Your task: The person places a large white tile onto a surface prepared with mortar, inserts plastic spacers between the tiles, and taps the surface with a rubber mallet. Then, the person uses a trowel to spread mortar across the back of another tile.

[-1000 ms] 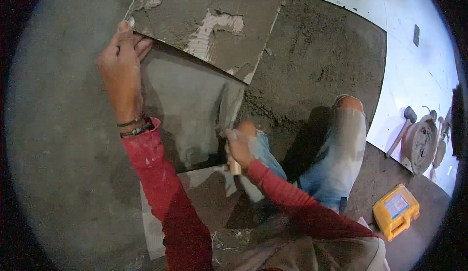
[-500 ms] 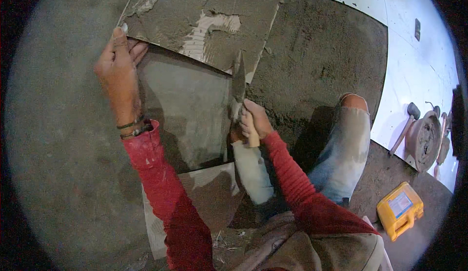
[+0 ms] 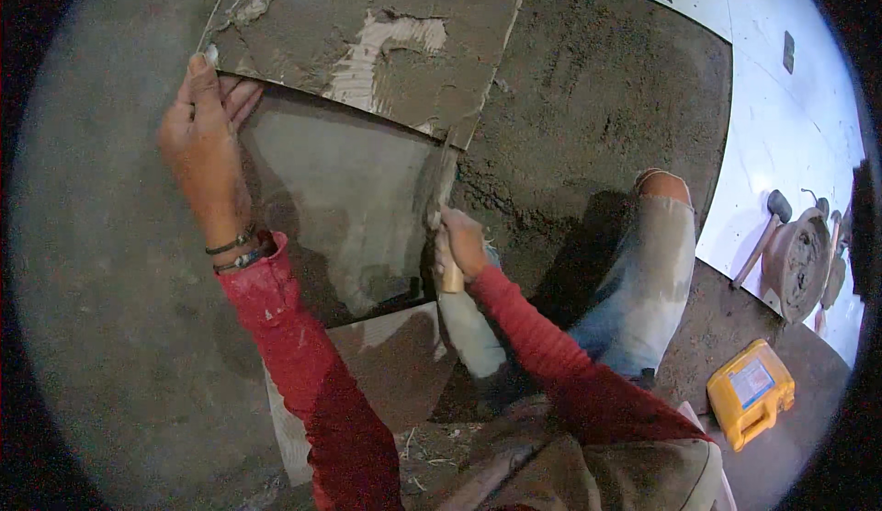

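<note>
Trowel (image 3: 441, 194) raised | tile (image 3: 367, 33) — mortar-smeared, tilted | hands: left (image 3: 204, 139) grips tile edge, right (image 3: 459, 244) grasps trowel

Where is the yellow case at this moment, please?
In the head view the yellow case lies low on the right, on the dark floor beside the person's right knee, just below the mallet and the round pan.

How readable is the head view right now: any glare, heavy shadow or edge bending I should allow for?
Head view: strong fisheye, black corners, and the tile edges bow toward the rim. The white floor at upper right is bright and nearly washed out. Dark shadow lies under the lifted tile and beside the knee. The left hand and right hand look sharp.
</note>
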Available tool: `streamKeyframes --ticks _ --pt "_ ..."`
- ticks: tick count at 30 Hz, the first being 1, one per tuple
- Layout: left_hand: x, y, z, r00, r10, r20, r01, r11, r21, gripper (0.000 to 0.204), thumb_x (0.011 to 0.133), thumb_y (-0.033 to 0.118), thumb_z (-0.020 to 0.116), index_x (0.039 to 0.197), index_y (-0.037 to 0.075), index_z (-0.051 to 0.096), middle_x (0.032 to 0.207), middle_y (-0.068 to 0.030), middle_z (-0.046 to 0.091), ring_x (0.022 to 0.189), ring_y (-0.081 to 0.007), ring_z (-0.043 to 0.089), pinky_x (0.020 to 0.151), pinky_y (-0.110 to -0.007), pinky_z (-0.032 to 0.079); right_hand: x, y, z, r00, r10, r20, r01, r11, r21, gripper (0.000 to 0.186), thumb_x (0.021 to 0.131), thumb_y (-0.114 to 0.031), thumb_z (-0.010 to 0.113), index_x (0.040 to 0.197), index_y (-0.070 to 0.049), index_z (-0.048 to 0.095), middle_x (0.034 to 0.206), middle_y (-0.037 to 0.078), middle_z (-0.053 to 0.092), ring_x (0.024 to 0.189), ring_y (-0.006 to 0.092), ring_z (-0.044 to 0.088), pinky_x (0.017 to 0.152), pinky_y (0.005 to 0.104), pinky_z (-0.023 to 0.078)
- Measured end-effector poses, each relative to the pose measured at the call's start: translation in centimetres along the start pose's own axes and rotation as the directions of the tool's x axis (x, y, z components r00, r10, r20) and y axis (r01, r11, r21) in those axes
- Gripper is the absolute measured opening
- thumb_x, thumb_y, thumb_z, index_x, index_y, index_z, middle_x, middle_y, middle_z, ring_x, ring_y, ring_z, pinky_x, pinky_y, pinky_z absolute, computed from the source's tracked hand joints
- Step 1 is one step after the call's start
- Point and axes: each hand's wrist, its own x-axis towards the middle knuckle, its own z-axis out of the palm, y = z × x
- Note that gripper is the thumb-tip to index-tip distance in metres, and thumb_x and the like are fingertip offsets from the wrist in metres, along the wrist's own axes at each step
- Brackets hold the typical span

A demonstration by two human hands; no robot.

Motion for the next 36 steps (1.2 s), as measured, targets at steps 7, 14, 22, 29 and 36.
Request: streamKeyframes --ticks 7,14,22,29,36 --pt "0.2 -0.4 1.2 0.999 0.032 0.030 -0.032 0.999 0.006 0.046 0.097 0.035 0.051 0.112 -0.009 0.058 0.091 -0.0132 0.063 0.081 -0.0202 0.066 0.075 -0.033 0.056 6.8 5.4 -4.4 0.521 0.767 0.374 -0.799 0.285 0.529 0.030 0.094 -0.039 0.049 0.082 -0.011 0.049 0.056 0.005 0.046 0.040 0.0188 0.047 0.036 0.0354 0.042" --pt "-0.4 1.0 0.5 0.999 0.023 0.025 -0.024 0.999 0.035 0.046 0.098 0.034 0.050 0.109 -0.010 0.059 0.091 -0.0133 0.063 0.079 -0.0189 0.065 0.075 -0.033 0.056 7.3 -0.4 -1.5 0.622 0.676 0.395 -0.756 0.386 0.529 0.029 0.096 -0.036 0.046 0.081 -0.010 0.048 0.057 0.004 0.048 0.039 0.0168 0.048 0.035 0.0316 0.041" --pt "0.0 -0.3 0.9 1.000 0.010 0.030 -0.009 1.000 -0.023 0.044 0.098 0.033 0.050 0.106 -0.009 0.061 0.089 -0.0121 0.064 0.077 -0.0174 0.066 0.074 -0.031 0.055 6.9 -14.0 -0.7 0.789 0.520 0.328 -0.611 0.602 0.515 0.027 0.096 -0.029 0.045 0.086 -0.004 0.051 0.059 0.008 0.051 0.039 0.0183 0.048 0.038 0.0333 0.042" --pt "0.4 0.1 2.4 0.993 0.017 0.121 -0.006 0.995 -0.095 0.045 0.097 0.034 0.051 0.104 -0.009 0.063 0.085 -0.0112 0.067 0.076 -0.0145 0.066 0.070 -0.028 0.054 11.5 -16.4 -0.9 0.955 0.280 0.100 -0.297 0.900 0.319 0.031 0.097 -0.029 0.041 0.084 -0.003 0.050 0.054 0.008 0.045 0.040 0.0196 0.050 0.040 0.0325 0.043" --pt "-0.1 0.9 0.1 0.991 0.059 0.118 -0.072 0.991 0.115 0.049 0.097 0.037 0.051 0.101 -0.010 0.064 0.085 -0.0125 0.068 0.077 -0.0150 0.067 0.069 -0.028 0.052 3.5 -12.5 0.2 0.998 -0.056 -0.032 0.054 0.997 -0.060 0.030 0.095 -0.028 0.045 0.084 -0.001 0.052 0.056 0.011 0.047 0.042 0.0213 0.050 0.046 0.0347 0.043"
